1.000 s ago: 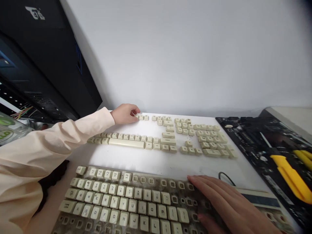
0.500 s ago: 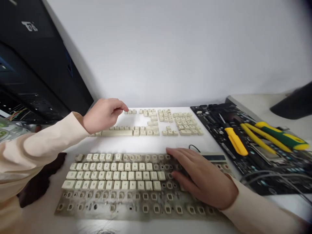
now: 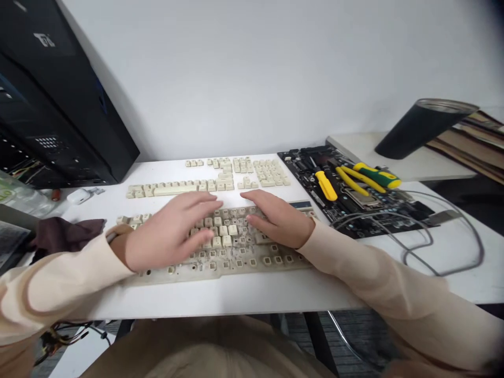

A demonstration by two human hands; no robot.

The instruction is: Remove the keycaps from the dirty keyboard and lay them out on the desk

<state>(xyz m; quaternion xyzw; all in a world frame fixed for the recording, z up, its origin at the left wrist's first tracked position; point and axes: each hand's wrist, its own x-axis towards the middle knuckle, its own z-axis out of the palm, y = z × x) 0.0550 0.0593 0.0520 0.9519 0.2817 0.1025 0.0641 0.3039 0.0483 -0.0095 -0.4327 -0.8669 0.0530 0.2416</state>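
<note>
A partly stripped cream keyboard (image 3: 236, 265) lies before me, keycaps (image 3: 223, 231) on its upper rows and bare square key posts elsewhere. My left hand (image 3: 169, 228) hovers over its left half, thumb apart from the stretched fingers; no keycap shows between them. This hand hides many of the left-side keys. Over the right part, beside the bare posts, is my right hand (image 3: 277, 218), fingers and thumb apart and holding nothing. Behind the keyboard, loose keycaps (image 3: 270, 173) are laid out in keyboard order, with a long spacebar (image 3: 175, 189) among those in the front row.
To the right, a black circuit board (image 3: 346, 210) carries a yellow screwdriver (image 3: 326, 185) and yellow-green pliers (image 3: 364, 178), with grey cable (image 3: 427, 241) looped nearby. A dark tumbler (image 3: 421, 128) stands behind. At left are a black computer case (image 3: 71, 105), a white earbud case (image 3: 79, 196) and dark cloth (image 3: 69, 236).
My left hand has come back from the loose keycaps to above the keyboard. My right hand stays over the keyboard's right part. The view has shifted, showing the table's front edge.
</note>
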